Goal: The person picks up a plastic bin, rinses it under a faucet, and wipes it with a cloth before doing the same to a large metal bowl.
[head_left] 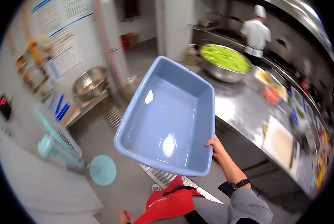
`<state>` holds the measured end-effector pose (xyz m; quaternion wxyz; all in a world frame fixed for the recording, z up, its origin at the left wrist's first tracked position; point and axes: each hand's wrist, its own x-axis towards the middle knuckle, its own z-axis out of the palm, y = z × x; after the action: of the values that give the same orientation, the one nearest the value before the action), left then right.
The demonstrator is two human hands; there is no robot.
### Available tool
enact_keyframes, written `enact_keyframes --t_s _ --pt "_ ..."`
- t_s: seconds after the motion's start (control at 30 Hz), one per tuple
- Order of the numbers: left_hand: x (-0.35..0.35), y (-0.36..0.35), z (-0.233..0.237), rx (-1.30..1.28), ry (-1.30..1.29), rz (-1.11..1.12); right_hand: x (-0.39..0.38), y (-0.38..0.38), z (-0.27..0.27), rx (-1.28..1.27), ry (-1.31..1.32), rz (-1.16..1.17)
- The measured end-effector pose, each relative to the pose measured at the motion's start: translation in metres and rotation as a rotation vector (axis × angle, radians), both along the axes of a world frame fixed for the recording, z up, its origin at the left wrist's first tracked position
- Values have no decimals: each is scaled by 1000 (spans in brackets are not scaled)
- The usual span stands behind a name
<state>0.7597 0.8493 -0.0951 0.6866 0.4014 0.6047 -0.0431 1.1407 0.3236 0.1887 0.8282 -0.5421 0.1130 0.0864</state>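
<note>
A blue rectangular plastic tub (157,115) fills the middle of the view, tilted so that I look into its bare inside, which shines with reflected light. My right hand (215,146) grips its right rim near the lower corner, thumb on the inside and fingers behind the wall. Low at the bottom edge, my left hand (126,216) hangs apart from the tub beside the red apron (168,203). Its fingers look curled in, with nothing visible in them.
Right of the tub, a steel counter (230,100) bears a large bowl of green leaves (225,59) and a white cutting board (279,142). A person in white (256,33) stands behind. To the left are a steel bowl (90,84) and a teal fan (58,138).
</note>
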Motion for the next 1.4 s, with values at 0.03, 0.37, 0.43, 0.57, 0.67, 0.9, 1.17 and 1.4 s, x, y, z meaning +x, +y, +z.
enact_keyframes --t_s 0.03,0.37,0.43,0.57,0.67,0.9,1.17,1.4 --pt "22 15 1 -10 41 -55 -10 -12 -1 -7 11 -102" --pt "297 132 -13 86 -42 -492 -82 -71 11 -60 24 -904" --pt "372 110 24 114 -6 -606 -69 -87 10 -117 75 -1022" --pt "513 88 30 185 -261 -744 -10 -151 -28 -289 174 -1225" --pt "577 77 51 187 -258 -790 33 -167 -37 -301 175 -1326" --pt "639 130 7 156 -160 -673 77 -201 -73 -98 69 -1431" --pt "649 176 33 14 16 -442 160 -57 -243 -162 904 -640" --pt "769 314 9 103 -87 -260 544 207 -207 -185 454 390"
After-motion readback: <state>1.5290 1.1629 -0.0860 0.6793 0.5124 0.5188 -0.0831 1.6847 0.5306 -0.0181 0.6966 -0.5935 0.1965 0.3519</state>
